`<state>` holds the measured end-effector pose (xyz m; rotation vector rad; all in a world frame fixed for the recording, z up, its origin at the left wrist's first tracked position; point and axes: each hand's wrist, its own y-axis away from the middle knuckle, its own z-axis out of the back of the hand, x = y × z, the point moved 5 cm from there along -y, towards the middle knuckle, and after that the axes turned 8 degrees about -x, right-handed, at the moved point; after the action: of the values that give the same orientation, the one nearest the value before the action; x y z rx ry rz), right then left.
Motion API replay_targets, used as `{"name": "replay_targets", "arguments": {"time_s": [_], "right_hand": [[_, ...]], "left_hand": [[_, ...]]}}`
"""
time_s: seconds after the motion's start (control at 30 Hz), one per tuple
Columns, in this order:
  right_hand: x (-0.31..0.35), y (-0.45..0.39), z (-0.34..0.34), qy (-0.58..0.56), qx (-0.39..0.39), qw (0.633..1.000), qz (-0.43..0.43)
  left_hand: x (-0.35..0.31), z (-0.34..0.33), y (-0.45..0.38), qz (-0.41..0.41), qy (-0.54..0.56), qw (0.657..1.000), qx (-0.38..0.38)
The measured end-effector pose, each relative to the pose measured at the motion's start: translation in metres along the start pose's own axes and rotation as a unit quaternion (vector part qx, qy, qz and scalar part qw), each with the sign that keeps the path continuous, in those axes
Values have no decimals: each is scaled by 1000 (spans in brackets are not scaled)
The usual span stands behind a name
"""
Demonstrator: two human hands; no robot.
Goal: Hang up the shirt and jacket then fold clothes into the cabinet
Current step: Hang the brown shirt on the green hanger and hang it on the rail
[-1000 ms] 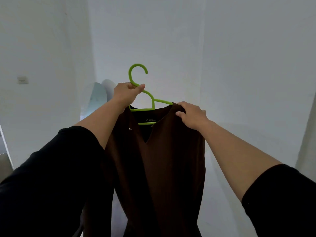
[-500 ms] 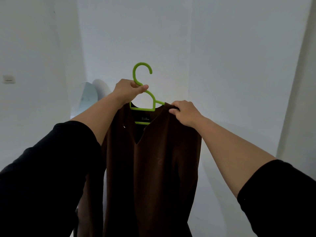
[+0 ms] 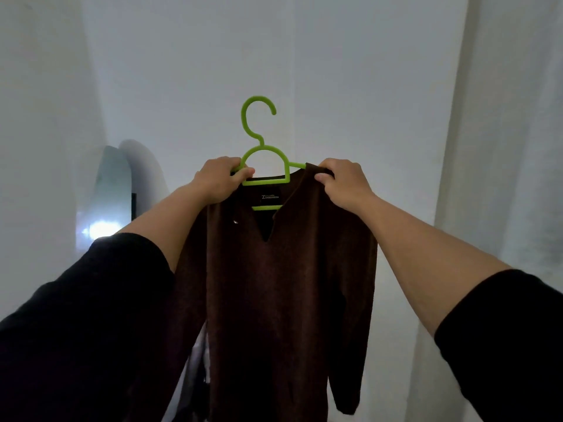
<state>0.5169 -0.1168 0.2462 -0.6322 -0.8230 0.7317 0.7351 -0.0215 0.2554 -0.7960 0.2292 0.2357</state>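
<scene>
At centre frame I hold one dark brown long-sleeved V-neck shirt (image 3: 283, 284) up on one bright green plastic hanger (image 3: 264, 166), its hook free in the air above my knuckles, against a pale wall (image 3: 335, 71). My left hand (image 3: 217, 182) is clenched round the hanger's left shoulder bar, thumb pressed on the plastic; my right hand (image 3: 342, 182) pinches the shirt's right shoulder seam, fingers closed on the cloth where it meets the hanger arm. No rail or cabinet is in view, so I cannot tell where the hook will go. The risk I judge from here: the right shoulder sits only at the arm's tip, and if my pinch loosens before it is seated, the knit could slide off and drop. One arched mirror (image 3: 106, 202) leans at left of frame. Count: one shirt, one hanger, two hands, one mirror; no jacket in sight.
</scene>
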Motion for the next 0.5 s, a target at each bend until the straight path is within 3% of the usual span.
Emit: {"name": "replay_targets", "arguments": {"time_s": [0.13, 0.27, 0.4, 0.5], "right_hand": [[-17, 18, 52, 36, -59, 997, -39], [-36, 43, 113, 74, -117, 986, -92], [-46, 77, 162, 107, -156, 977, -100], [-55, 104, 195, 208, -149, 962, -91]], "left_hand": [[-39, -7, 2, -81, 35, 996, -23], [-85, -12, 11, -167, -11, 986, -15], [-138, -20, 17, -212, 24, 976, -41], [-182, -33, 25, -222, 83, 970, -56]]}}
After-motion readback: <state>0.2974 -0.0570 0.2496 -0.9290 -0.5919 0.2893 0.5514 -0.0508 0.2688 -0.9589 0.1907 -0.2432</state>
